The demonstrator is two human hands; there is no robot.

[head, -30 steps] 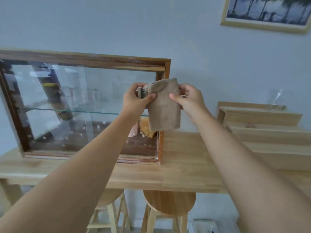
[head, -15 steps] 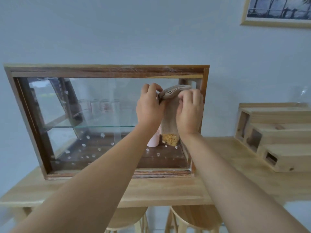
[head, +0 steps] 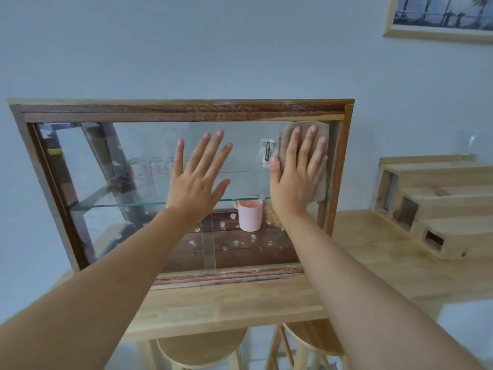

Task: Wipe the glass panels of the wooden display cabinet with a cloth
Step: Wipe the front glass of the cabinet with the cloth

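Note:
The wooden display cabinet (head: 186,109) stands on a light wooden table (head: 240,297), its glass front panel (head: 144,145) facing me. My right hand (head: 298,177) lies flat with fingers spread on a folded beige cloth (head: 320,188), pressing it against the glass at the panel's upper right corner. My left hand (head: 198,177) is flat on the middle of the glass, fingers apart, holding nothing. Inside, a pink cup (head: 250,216) stands on the dark floor under a glass shelf (head: 128,204).
A stepped wooden organiser (head: 442,206) sits on the table at the right. Two round wooden stools (head: 202,348) stand under the table's front edge. A framed picture (head: 440,20) hangs on the wall at upper right. Small clear beads lie on the cabinet floor.
Both hands held the folded cloth in front of the cabinet. Now my left hand has let go and rests on the glass; my right hand presses the cloth flat at the upper right.

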